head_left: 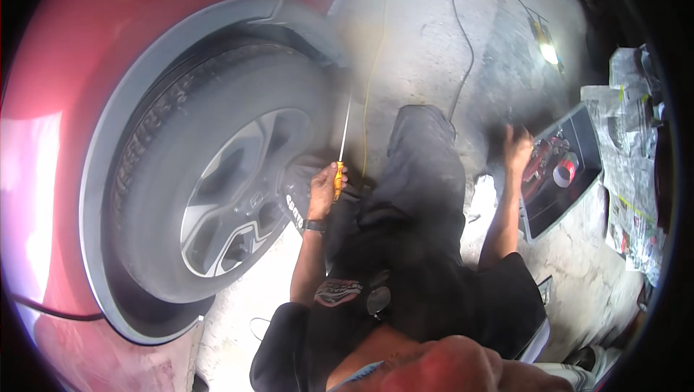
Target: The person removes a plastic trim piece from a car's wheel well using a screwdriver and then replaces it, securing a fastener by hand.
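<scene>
My left hand (322, 191) is closed around the yellow handle of a screwdriver (338, 179). Its long thin metal shaft points up and away, beside the car wheel (217, 103). To the right, my right hand (517, 149) is raised at the near-left edge of a dark open tray (590, 119). Its fingers look curled in, and whatever they may hold is hidden. Inside the tray lie red-handled tools (538, 164) and a red, round-ended item (566, 171), too blurred to name.
A red car body (58, 175) with a grey wheel-arch trim fills the left side. On the far floor a lit work lamp (547, 49) trails a dark cable (472, 38). A thin yellow cord (370, 78) runs past my knee. Newspaper-like sheets (627, 153) cover something at the right.
</scene>
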